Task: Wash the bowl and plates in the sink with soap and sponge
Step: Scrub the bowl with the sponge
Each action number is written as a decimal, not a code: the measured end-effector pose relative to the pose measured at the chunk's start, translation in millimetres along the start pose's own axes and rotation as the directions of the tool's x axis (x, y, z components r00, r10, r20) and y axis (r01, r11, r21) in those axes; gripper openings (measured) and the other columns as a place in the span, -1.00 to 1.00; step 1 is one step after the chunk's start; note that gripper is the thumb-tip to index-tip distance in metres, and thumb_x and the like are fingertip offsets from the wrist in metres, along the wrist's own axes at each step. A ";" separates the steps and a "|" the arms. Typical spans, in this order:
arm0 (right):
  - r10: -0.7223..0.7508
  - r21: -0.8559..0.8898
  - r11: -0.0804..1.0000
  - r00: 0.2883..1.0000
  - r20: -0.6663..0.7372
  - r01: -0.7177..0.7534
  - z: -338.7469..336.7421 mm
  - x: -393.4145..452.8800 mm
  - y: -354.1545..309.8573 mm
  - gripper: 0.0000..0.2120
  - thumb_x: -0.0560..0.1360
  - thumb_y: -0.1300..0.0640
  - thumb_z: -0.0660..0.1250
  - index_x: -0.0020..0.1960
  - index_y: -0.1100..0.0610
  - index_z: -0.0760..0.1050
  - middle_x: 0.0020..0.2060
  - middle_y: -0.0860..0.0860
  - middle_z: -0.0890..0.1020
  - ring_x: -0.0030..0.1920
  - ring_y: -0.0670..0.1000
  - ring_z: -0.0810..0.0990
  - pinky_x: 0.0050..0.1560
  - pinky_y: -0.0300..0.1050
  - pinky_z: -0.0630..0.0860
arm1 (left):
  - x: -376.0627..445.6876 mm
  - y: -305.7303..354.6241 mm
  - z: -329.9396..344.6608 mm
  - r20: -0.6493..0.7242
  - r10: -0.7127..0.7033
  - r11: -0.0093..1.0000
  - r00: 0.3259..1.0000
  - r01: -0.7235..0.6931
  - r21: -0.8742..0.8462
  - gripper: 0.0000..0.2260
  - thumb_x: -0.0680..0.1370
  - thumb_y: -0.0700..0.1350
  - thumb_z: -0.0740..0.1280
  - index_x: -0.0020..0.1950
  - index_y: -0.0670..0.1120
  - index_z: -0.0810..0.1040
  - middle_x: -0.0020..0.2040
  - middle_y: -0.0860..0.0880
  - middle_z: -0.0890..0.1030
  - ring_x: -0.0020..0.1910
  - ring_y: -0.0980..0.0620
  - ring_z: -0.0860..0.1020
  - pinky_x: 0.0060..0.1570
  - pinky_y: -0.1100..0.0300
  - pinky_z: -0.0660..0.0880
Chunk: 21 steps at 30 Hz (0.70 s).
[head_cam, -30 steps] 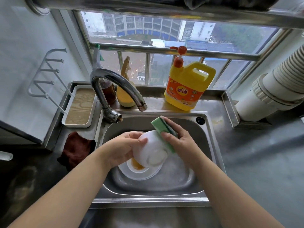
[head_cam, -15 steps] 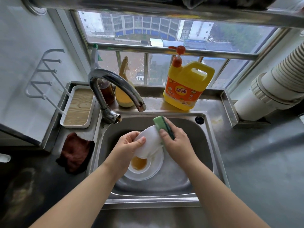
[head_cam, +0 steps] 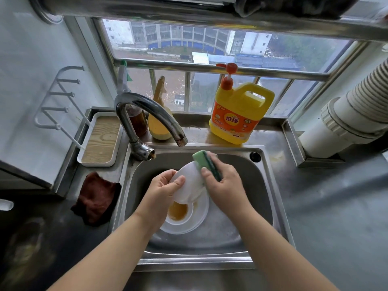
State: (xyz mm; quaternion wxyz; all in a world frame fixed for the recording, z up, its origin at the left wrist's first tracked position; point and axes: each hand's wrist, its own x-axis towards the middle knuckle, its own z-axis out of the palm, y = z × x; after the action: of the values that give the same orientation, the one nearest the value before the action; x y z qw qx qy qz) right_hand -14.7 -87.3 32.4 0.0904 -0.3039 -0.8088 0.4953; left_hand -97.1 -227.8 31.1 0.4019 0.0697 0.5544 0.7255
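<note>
Over the sink (head_cam: 266, 198): left hand (head_cam: 162, 189) grips white bowl (head_cam: 189, 181), right hand (head_cam: 223, 183) grips sponge (head_cam: 204, 162) vs. its outside; plates (head_cam: 189, 225) below.

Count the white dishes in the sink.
3 at least: a bowl held in the left hand, a dirty small bowl below it, and a plate underneath. More plates may be stacked there, hidden.

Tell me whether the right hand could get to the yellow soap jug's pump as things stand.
Probably yes: nothing stands between the right hand and the soap jug behind the sink, but it grips the sponge.
</note>
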 end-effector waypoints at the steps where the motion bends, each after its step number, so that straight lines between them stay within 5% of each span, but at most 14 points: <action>1: -0.065 -0.027 0.997 0.998 0.015 0.066 3.9 -6.3 -6.3 -0.51 0.54 -0.09 0.26 0.45 -0.23 0.26 0.23 0.00 0.38 0.28 -0.03 0.33 0.29 -0.09 0.38 | 0.2 0.1 0.9 -0.004 0.005 1.000 1.000 -0.005 -0.002 -0.94 0.49 -0.23 0.37 -0.11 -0.21 0.53 -0.32 -0.03 0.60 -0.32 0.11 0.56 -0.32 0.31 0.50; 4: -0.129 -0.071 0.989 0.991 0.020 0.130 7.7 -6.1 -11.6 -0.51 0.54 -0.08 0.27 0.44 -0.27 0.25 0.20 -0.03 0.36 0.26 -0.07 0.27 0.26 -0.16 0.31 | -0.5 0.2 1.1 -0.003 0.002 1.000 1.000 -0.002 -0.025 -0.88 0.45 -0.18 0.37 -0.09 -0.22 0.53 -0.30 -0.05 0.60 -0.31 0.09 0.56 -0.31 0.30 0.51; 8: 0.111 0.078 0.991 0.994 -0.006 -0.110 -5.1 15.1 2.5 -0.54 0.57 -0.07 0.22 0.46 -0.16 0.28 0.25 0.00 0.47 0.25 -0.03 0.42 0.22 -0.16 0.40 | -0.8 -0.8 1.3 -0.003 -0.013 0.999 1.000 0.013 -0.039 -0.85 0.39 -0.13 0.36 -0.12 -0.19 0.53 -0.26 -0.08 0.59 -0.28 0.06 0.56 -0.28 0.27 0.53; 11: -0.003 0.003 1.000 1.000 -0.021 0.003 0.6 3.1 -2.8 -0.50 0.52 -0.15 0.24 0.45 -0.21 0.27 0.23 0.01 0.41 0.27 0.00 0.36 0.30 -0.01 0.42 | 2.2 -0.9 1.0 -0.019 -0.017 0.997 1.000 0.016 -0.077 -0.83 0.38 -0.13 0.34 -0.12 -0.20 0.52 -0.27 -0.08 0.60 -0.28 0.05 0.57 -0.29 0.27 0.54; 15: -0.104 -0.046 0.994 0.995 -0.007 0.104 3.0 -2.8 -13.1 -0.52 0.55 -0.08 0.26 0.44 -0.23 0.26 0.20 -0.02 0.37 0.24 -0.06 0.29 0.24 -0.14 0.34 | 0.7 -3.1 -1.4 -0.017 -0.024 0.995 1.000 0.022 -0.102 -0.84 0.38 -0.14 0.36 -0.12 -0.20 0.53 -0.26 -0.09 0.60 -0.27 0.03 0.57 -0.28 0.26 0.54; 18: 0.085 0.120 0.989 0.996 -0.012 -0.083 -9.7 9.0 -4.5 -0.56 0.57 -0.04 0.24 0.44 -0.14 0.31 0.24 -0.01 0.48 0.20 -0.05 0.44 0.16 -0.15 0.42 | -0.6 -5.9 0.9 -0.059 -0.048 0.983 0.997 0.036 -0.178 -0.87 0.38 -0.12 0.39 -0.18 -0.17 0.52 -0.22 -0.12 0.58 -0.21 -0.02 0.57 -0.25 0.21 0.57; 21: 0.369 0.435 0.807 0.916 0.157 -0.400 -11.9 6.1 6.2 -0.59 0.59 -0.03 0.22 0.43 -0.04 0.36 0.20 0.01 0.57 0.12 0.00 0.56 0.06 -0.09 0.51 | 1.7 -3.5 2.2 -0.067 -0.090 0.957 0.994 0.068 -0.282 -0.51 0.31 0.02 0.53 0.08 -0.25 0.51 0.01 -0.22 0.56 0.01 -0.16 0.53 -0.04 0.02 0.55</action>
State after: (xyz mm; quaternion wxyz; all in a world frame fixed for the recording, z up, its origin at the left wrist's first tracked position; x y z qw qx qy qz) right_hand -11.7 -72.9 32.0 0.0313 -0.4149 -0.5929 0.6894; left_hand -95.2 -224.8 28.4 0.4141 -0.0388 0.4641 0.7820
